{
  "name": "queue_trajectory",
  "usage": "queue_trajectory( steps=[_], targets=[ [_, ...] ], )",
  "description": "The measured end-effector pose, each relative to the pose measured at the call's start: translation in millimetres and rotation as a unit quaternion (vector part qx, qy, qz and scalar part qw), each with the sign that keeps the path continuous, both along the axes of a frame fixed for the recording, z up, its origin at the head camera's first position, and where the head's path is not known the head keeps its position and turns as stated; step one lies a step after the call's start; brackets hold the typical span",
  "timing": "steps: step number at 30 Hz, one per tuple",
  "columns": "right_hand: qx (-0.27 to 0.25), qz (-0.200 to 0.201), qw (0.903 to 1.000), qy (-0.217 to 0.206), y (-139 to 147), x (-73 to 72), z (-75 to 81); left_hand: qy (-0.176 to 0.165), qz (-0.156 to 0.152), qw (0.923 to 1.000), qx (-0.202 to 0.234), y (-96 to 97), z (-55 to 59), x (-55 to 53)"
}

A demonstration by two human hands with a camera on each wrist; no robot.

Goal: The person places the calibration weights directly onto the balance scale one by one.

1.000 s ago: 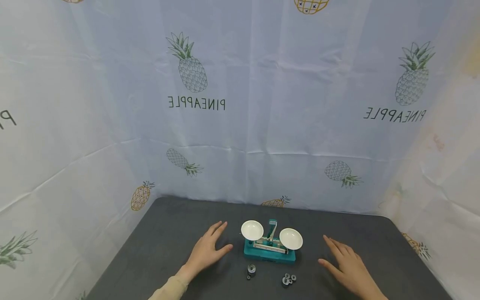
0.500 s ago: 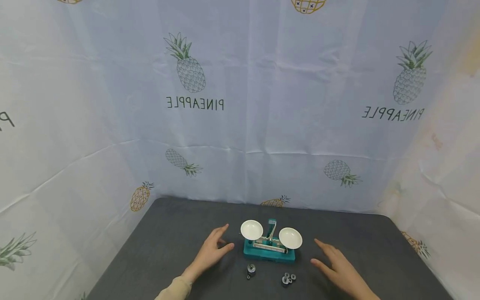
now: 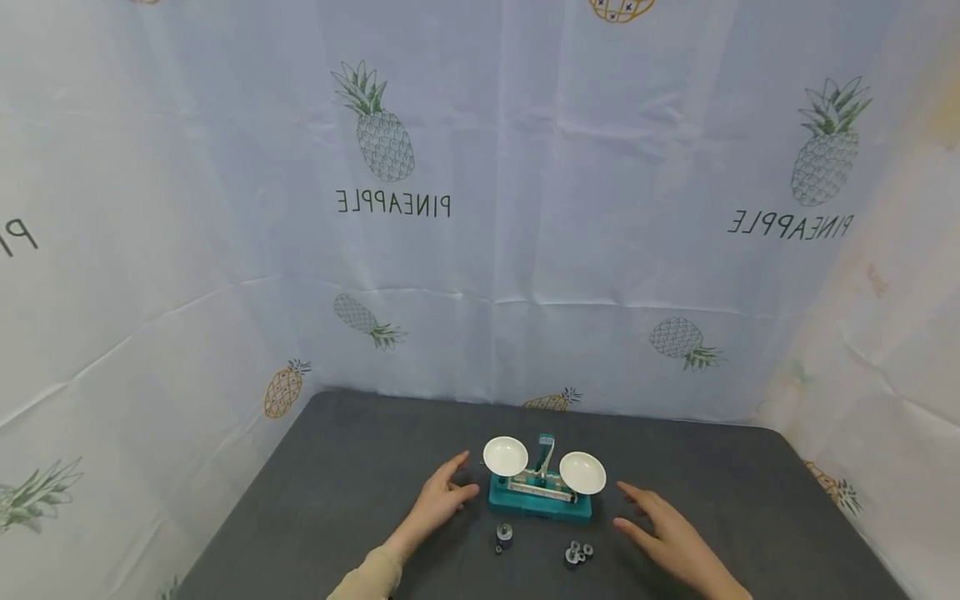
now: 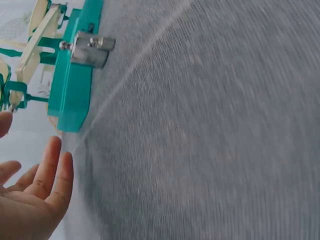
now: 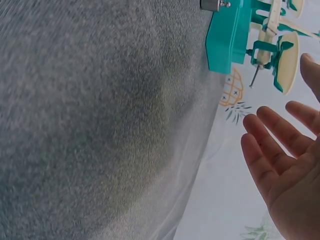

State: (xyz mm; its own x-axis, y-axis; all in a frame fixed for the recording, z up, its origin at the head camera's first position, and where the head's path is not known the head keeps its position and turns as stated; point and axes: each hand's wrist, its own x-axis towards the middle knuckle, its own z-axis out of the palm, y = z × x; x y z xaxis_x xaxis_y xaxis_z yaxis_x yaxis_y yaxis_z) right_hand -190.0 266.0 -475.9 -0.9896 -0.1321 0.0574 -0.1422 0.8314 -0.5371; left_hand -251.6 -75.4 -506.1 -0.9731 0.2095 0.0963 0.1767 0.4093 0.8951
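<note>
A teal balance scale [image 3: 540, 502] stands on the dark table, its two white pans [image 3: 506, 457] tipped toward me. My left hand [image 3: 438, 502] is just left of its base, fingers loosely bent and holding nothing. On the other side my right hand [image 3: 663, 533] reaches toward the right pan [image 3: 582, 473], fingers extended, a small gap between them and the scale. In front of the base sit metal weights: a larger one [image 3: 504, 535] with a tiny one beside it, and a small cluster [image 3: 577, 555] farther right. Both wrist views show relaxed fingers near the teal base [image 4: 75, 85].
The dark grey table [image 3: 390, 425] backs onto a pale curtain [image 3: 525, 250] printed with pineapples. More of this cloth hangs along the left and right sides. A silver weight [image 4: 92, 49] appears beside the base in the left wrist view.
Both hands have moved inward, the left one rightward and the right one leftward, each nearer to the scale. The scale and weights have stayed in place.
</note>
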Motion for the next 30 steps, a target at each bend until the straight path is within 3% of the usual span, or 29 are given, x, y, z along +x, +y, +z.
queue_trajectory(
  steps=[6, 12, 15, 20, 23, 25, 30],
  targets=[
    [-0.008, 0.015, 0.9998, -0.010, -4.7, 0.4, -4.3, -0.037, -0.009, 0.9975, 0.060, 11.9, -5.6, -0.2],
    [0.003, 0.050, 0.9985, 0.020, -5.7, 3.0, -8.2, -0.067, 0.001, 0.9951, 0.073, 21.5, -10.9, -2.5],
    [0.006, 0.072, 0.9970, 0.027, -6.8, 2.8, -9.3, -0.071, 0.010, 0.9948, 0.072, 25.4, -12.7, -3.1],
    [-0.006, 0.096, 0.9953, 0.013, -10.1, 1.6, -11.9, -0.071, 0.009, 0.9946, 0.075, 32.4, -4.5, 3.6],
    [-0.016, 0.105, 0.9944, 0.001, -11.3, 1.0, -14.4, -0.069, 0.003, 0.9947, 0.076, 35.5, -8.2, 2.3],
    [-0.022, 0.111, 0.9936, -0.004, -11.7, 0.6, -15.5, -0.070, -0.002, 0.9945, 0.078, 36.0, -16.5, -2.6],
    [-0.041, 0.128, 0.9907, -0.023, -10.1, -0.7, -17.7, -0.075, -0.012, 0.9937, 0.082, 35.8, -18.1, -6.0]
  ],
)
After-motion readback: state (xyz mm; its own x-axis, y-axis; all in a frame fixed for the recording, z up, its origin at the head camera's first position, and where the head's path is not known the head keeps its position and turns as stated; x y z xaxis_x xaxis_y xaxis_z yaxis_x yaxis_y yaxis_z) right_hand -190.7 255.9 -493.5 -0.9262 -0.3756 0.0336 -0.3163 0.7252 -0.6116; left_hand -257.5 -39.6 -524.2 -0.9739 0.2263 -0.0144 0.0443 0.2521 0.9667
